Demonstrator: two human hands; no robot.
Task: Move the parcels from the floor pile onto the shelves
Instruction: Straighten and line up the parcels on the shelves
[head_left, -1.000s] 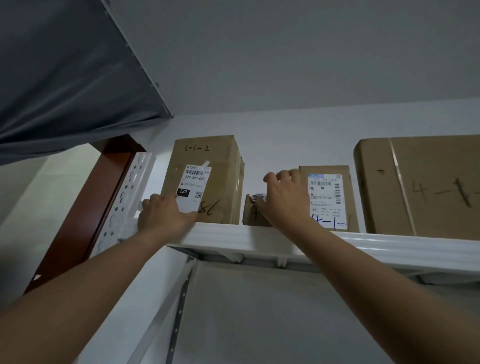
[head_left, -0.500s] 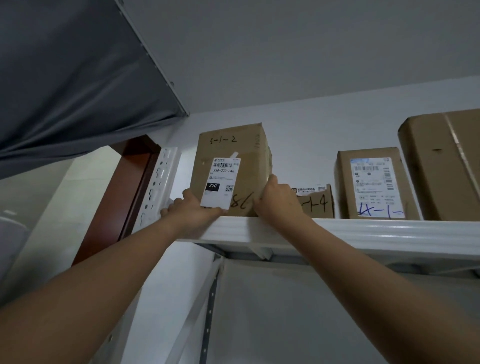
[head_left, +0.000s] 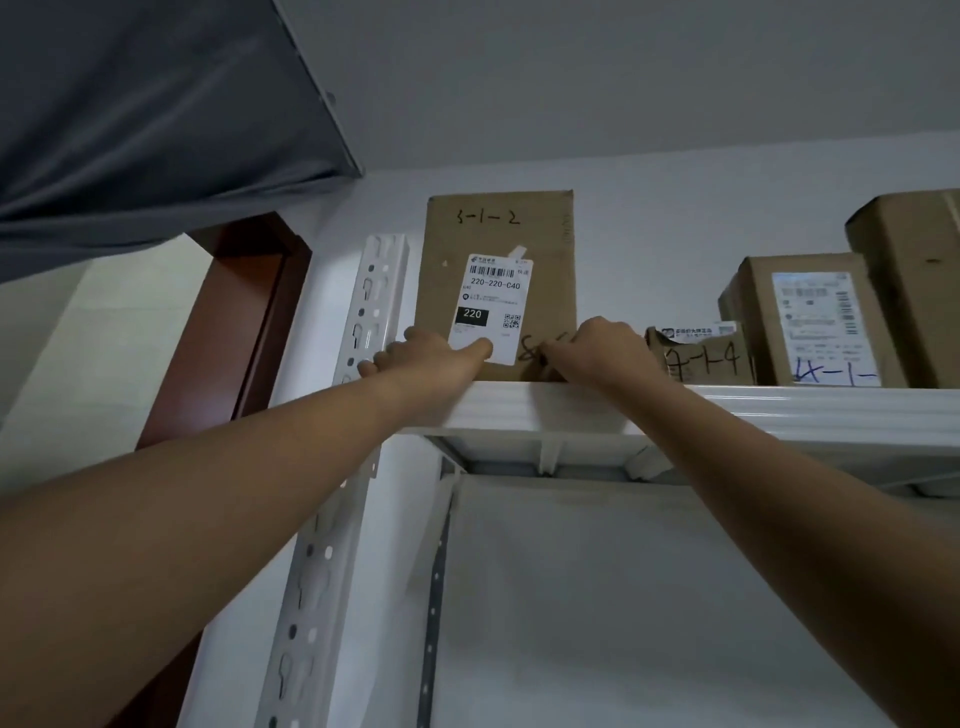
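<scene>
Parcel 3-1-2 (head_left: 498, 228) stands upright, long axis vertical, at the left end of the top shelf (head_left: 779, 410), just beside the white post (head_left: 371, 301). The left hand (head_left: 426, 353) grips its lower left corner. The right hand (head_left: 602, 348) meets the lower right corner with its fingers hidden, so I can't tell its grasp. A small box (head_left: 701, 358) sits near on the right.

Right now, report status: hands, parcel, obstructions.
On tall parcel, lower corners gripped: left hand, right hand. It stands upright on shelf. Beside it, small torn box, right side.
</scene>
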